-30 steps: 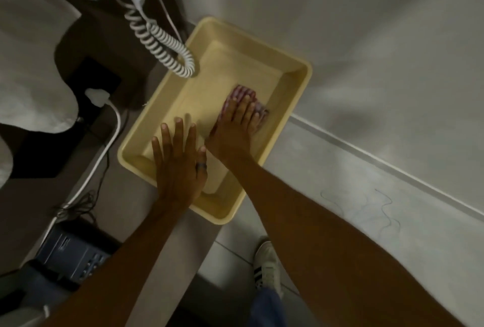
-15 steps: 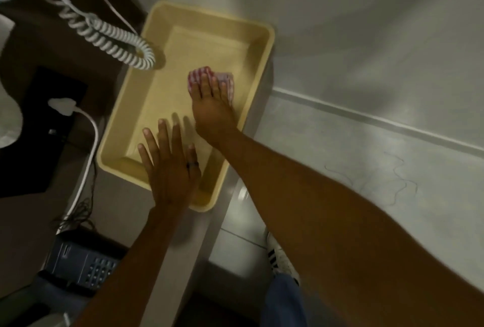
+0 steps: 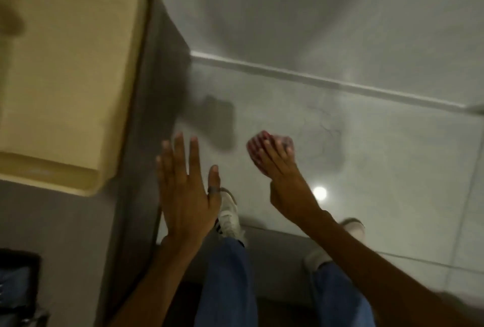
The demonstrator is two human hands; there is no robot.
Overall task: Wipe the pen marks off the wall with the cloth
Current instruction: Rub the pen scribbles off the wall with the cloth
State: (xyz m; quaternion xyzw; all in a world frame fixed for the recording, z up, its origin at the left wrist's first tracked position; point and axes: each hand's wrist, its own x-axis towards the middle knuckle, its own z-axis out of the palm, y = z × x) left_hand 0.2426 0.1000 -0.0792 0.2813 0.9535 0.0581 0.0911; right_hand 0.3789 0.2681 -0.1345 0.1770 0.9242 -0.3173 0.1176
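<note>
Cloth now out of tray, gripped in right hand near pen marks; left hand off tray rim, flat, fingers spread.

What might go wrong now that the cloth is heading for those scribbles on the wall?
The right hand holds the cloth bunched small, so fingers rather than fabric may rub the wall. The pen marks are faint and the picture is blurred, so some lines may be missed. The left hand hangs open near the counter edge and the tray; it may bump them.
</note>
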